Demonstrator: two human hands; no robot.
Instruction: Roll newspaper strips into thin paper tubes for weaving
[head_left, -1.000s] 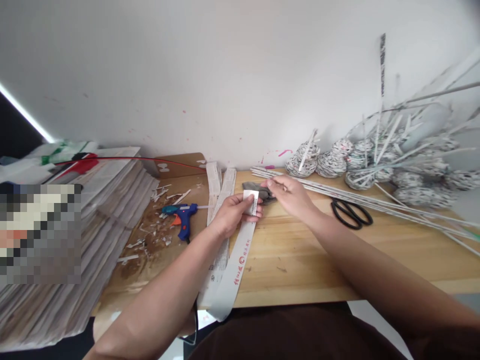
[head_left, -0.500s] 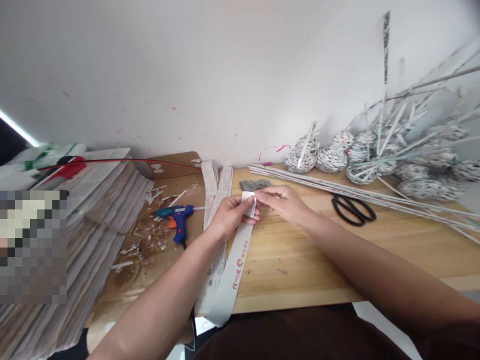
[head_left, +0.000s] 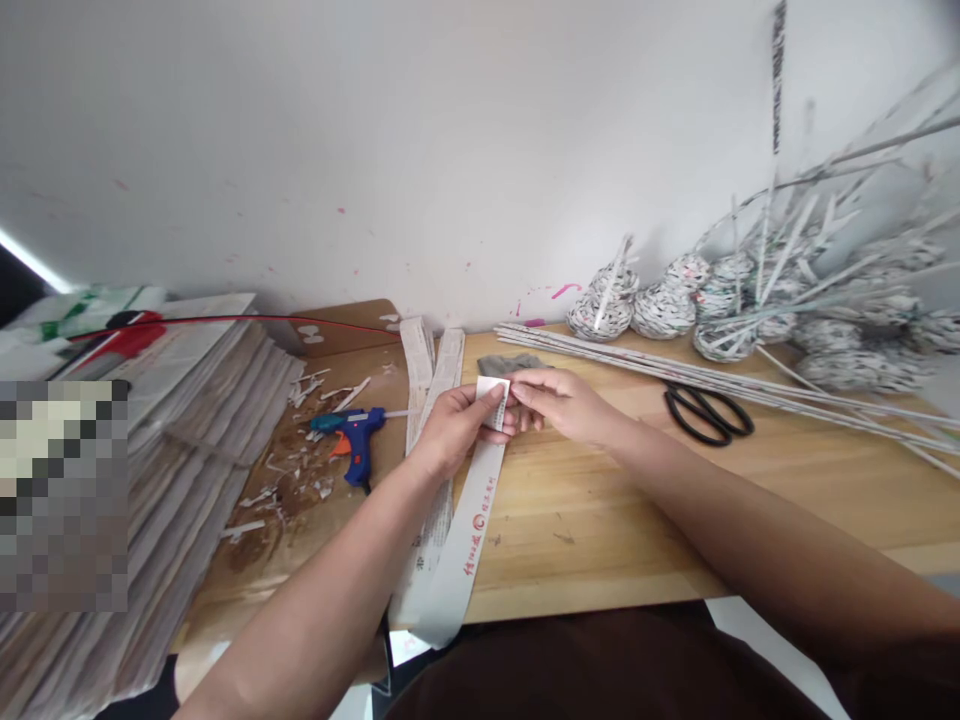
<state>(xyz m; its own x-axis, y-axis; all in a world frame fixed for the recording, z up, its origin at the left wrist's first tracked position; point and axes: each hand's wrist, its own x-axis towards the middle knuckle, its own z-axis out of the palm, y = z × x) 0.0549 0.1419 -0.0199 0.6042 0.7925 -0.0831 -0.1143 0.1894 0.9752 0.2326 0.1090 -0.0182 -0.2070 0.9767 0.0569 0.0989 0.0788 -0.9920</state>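
Grips the printed end of the pale paper strip (head_left: 474, 520) in the left hand (head_left: 456, 425), with the thumb on top, right of the glue gun (head_left: 358, 440). Unlike a second ago, holds the right hand (head_left: 559, 400) at the strip's edge rather than over the grey cloth (head_left: 517, 362), with fingers drawn together; cannot tell whether pinching paper. Bends the strip in a loop at the near edge of the wooden table (head_left: 600, 520), nearer than the glue gun and to its right.

Around the glue gun, paper scraps (head_left: 259, 497); left of it, a tall newspaper stack (head_left: 202, 450); behind it, a brown board (head_left: 341, 328); just right, newspaper strips (head_left: 442, 375). Farther right of it, long paper rods (head_left: 645, 362), black-handled scissors (head_left: 709, 415) and woven paper bulbs (head_left: 664, 308). Beyond it, a pale wall (head_left: 450, 150) with pink specks.
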